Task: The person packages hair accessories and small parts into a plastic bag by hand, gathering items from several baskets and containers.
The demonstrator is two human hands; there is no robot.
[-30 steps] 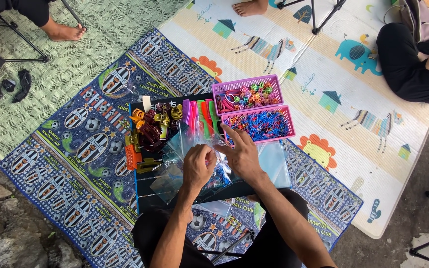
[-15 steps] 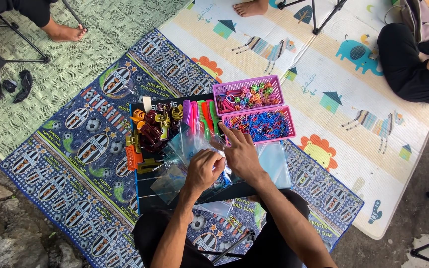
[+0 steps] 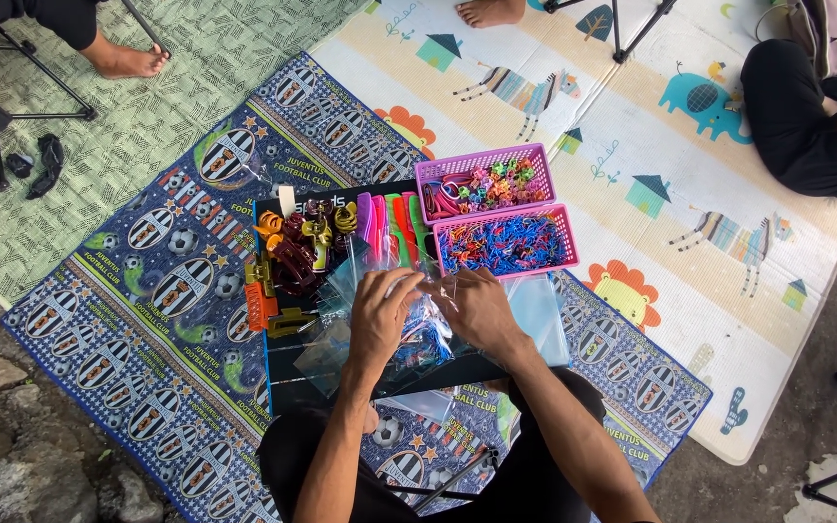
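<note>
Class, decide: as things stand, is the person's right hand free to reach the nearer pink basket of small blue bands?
Probably yes: the right hand lies just below the pink basket, whose open top is uncovered, though the fingers pinch a clear bag.

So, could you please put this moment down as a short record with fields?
left hand: pinching a clear plastic bag at its top
right hand: on the same bag, fingertips meeting the left's
work surface: black board on a patterned mat
left of hands: hair claws, combs
beyond hands: two pink baskets of small colourful pieces
</note>
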